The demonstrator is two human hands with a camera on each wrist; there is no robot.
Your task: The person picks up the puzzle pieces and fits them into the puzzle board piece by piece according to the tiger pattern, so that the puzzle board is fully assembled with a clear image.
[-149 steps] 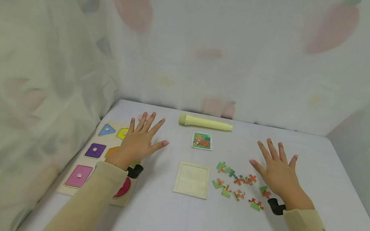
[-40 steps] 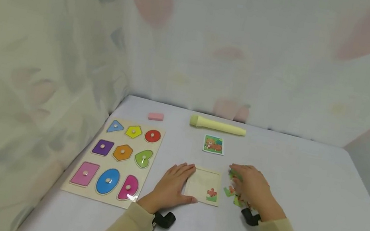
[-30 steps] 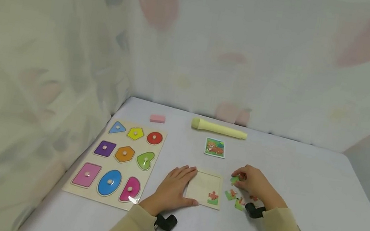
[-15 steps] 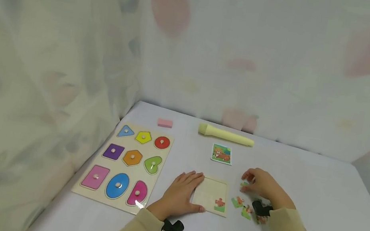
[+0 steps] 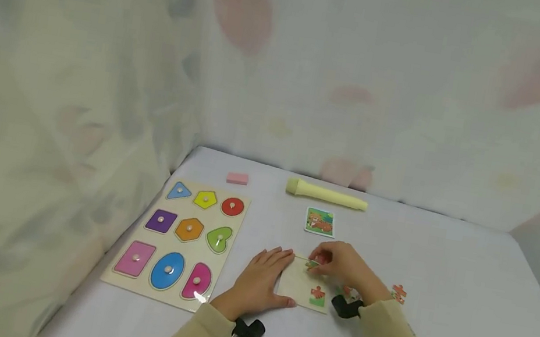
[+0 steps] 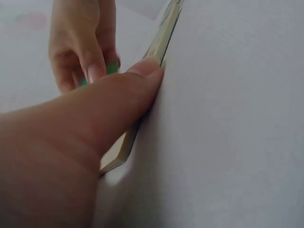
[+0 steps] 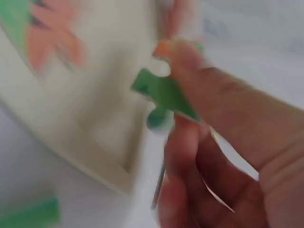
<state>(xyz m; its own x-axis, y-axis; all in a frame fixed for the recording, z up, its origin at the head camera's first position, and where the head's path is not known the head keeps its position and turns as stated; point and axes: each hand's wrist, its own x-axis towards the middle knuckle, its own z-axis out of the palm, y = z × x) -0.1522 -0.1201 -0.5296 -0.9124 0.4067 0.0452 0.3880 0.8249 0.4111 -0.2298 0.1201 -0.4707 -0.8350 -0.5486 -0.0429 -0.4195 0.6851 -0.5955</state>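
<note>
My left hand [image 5: 257,283] lies along the left side of a pale wooden puzzle tray [image 5: 294,285], fingers straight and thumb at its front edge. Over the tray's far right part, my right hand [image 5: 347,268] pinches a jigsaw piece [image 7: 167,92], green with some orange, between thumb and fingers. A red and green jigsaw piece [image 5: 317,296] sits in the tray's near right corner. Loose jigsaw pieces [image 5: 398,294] lie right of the tray, some hidden by my right hand and wrist.
A board of knobbed shapes [image 5: 237,219] lies to the left. Behind the tray are a small tiger picture card [image 5: 320,222], a pale yellow microphone-shaped stick [image 5: 329,194] and a pink block [image 5: 237,179]. Curtains [image 5: 284,76] stand behind the table.
My right hand has picked a jigsaw piece from the loose ones and moved left with it over the tray. Earlier, the left hand came from the shape board to the tray; lately it stays.
</note>
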